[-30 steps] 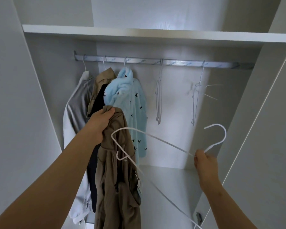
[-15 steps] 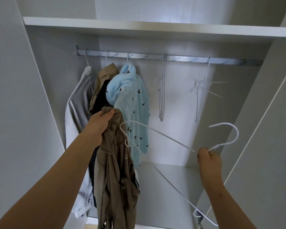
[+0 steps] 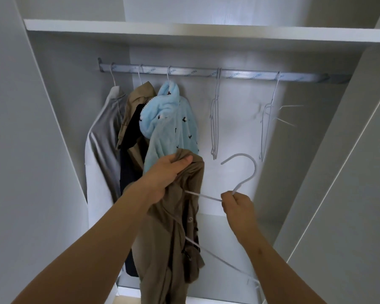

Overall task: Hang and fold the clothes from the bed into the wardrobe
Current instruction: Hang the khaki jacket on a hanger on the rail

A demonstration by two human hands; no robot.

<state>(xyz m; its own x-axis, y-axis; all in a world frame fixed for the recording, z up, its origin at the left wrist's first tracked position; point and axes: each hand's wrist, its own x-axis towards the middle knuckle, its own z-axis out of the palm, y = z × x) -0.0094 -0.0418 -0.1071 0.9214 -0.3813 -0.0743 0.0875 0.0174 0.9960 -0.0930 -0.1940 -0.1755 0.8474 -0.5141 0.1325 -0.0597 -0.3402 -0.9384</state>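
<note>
My left hand (image 3: 168,173) grips the top of a brown garment (image 3: 176,233) that hangs down in front of the open wardrobe. My right hand (image 3: 237,204) pinches a white wire hanger (image 3: 248,170) just below its hook. One arm of the hanger runs left into the garment's top opening, and its lower bar passes behind the cloth. Above, a metal rail (image 3: 228,74) carries a grey shirt (image 3: 103,137), a tan and black jacket (image 3: 133,119) and a light blue fleece (image 3: 171,123).
Empty white hangers (image 3: 215,119) hang mid-rail, with more empty hangers (image 3: 268,119) further right. A white shelf (image 3: 206,32) spans the top. White wardrobe side panels (image 3: 31,150) close in left and right. The wardrobe floor (image 3: 224,238) lies below.
My right hand has moved left and brought the hanger to the brown garment; one hanger arm has gone into the garment's top. My left hand has shifted right with the cloth.
</note>
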